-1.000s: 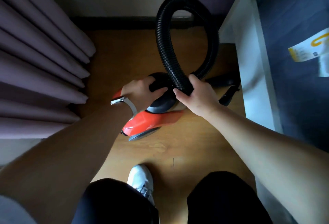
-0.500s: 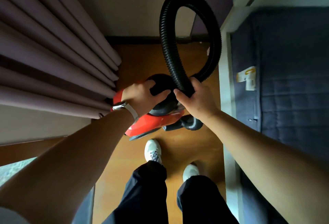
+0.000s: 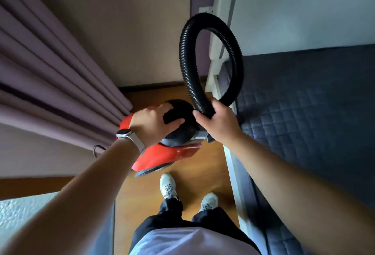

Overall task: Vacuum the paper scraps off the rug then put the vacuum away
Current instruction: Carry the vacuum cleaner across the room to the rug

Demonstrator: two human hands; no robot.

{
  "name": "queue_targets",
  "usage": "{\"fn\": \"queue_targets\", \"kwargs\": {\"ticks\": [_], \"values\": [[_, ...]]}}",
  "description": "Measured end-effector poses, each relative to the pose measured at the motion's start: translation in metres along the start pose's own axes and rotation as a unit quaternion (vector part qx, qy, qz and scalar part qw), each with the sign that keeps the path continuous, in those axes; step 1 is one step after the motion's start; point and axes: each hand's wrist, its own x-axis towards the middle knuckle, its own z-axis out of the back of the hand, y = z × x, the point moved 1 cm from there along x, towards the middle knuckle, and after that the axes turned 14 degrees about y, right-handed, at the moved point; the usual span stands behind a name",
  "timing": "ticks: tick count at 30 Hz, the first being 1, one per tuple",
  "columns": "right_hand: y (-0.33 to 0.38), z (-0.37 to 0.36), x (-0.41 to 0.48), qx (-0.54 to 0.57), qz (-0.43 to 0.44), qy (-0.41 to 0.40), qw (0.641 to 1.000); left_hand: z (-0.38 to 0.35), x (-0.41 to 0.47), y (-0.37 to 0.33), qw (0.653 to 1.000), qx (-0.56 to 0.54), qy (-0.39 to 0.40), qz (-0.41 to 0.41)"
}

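Looking down, I see a pale shirt point(image 3: 182, 240), dark trousers point(image 3: 172, 214) and two white laced shoes point(image 3: 167, 183) standing on a wooden floor point(image 3: 203, 173). Both bare arms reach forward. The left hand point(image 3: 152, 127), with a pale-strapped watch point(image 3: 126, 134) on its wrist, curls its fingers round the black domed top of the red vacuum point(image 3: 162, 155), which is carried above the floor just ahead of the shoes. The right hand point(image 3: 217, 125) grips the black ribbed hose point(image 3: 187, 68) where its tall upright loop closes, right beside the dome. Mauve pleated curtains point(image 3: 50, 68) hang to the left, close to the vacuum. To the right lies a bed with a dark quilted cover point(image 3: 304, 112) in a white frame point(image 3: 235, 173). A beige wall point(image 3: 142, 31) stands beyond.
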Motion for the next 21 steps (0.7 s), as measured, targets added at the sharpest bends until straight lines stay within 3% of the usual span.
{"fn": "queue_targets", "kwargs": {"ticks": [8, 14, 21], "values": [[0.019, 0.099, -0.073, -0.016, 0.016, -0.08, 0.997, 0.036, -0.015, -0.1, 0.995, -0.03, -0.081, -0.059], [0.007, 0.145, -0.123, -0.024, -0.016, -0.117, 0.993, 0.042, -0.013, -0.165, 0.987, -0.047, -0.095, -0.121], [-0.011, 0.172, -0.171, 0.003, -0.084, -0.205, 0.975, 0.029, 0.014, -0.221, 0.98, -0.019, -0.013, -0.195]]}}
